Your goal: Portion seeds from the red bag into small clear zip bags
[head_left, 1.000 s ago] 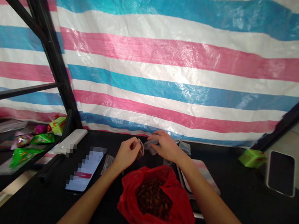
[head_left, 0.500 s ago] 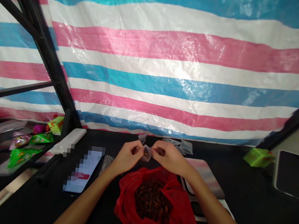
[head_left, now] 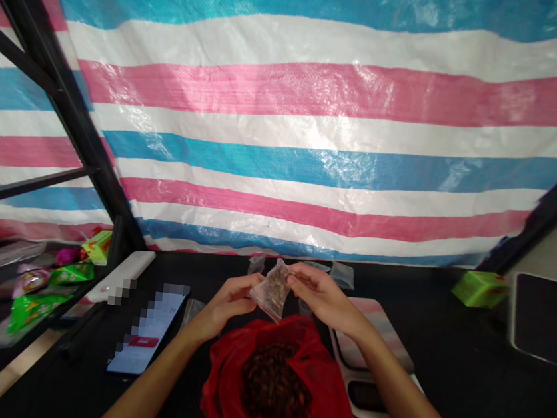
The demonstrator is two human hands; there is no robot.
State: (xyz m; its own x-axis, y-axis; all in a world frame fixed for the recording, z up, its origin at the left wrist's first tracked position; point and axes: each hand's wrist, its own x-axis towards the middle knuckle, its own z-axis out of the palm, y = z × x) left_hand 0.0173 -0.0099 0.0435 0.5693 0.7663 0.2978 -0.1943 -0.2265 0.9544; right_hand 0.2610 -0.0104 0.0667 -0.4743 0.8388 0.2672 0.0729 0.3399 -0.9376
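Observation:
A small clear plastic bag point(head_left: 273, 291) with brown pieces inside hangs tilted between my hands, just past a red plastic bag point(head_left: 217, 390). My right hand point(head_left: 324, 295) pinches its upper right edge between thumb and fingers. At the bag's left corner, my left hand point(head_left: 227, 305) holds it with fingers and thumb. The red bag stands wide at the top, and dark brown, elongated pieces point(head_left: 276, 383) fill it; their exact kind is too blurred to tell.
Right of the red bag lies a kitchen scale point(head_left: 375, 327), partly under my right forearm. A lit phone point(head_left: 148, 332) lies on the left. More small clear bags point(head_left: 342, 275) rest at the back. A green box point(head_left: 480, 289) and another phone point(head_left: 542, 318) stand far right.
My hands first worked close together at the mouth of the small bag. Now they are further apart, and the bag is turned flat toward me with its contents showing.

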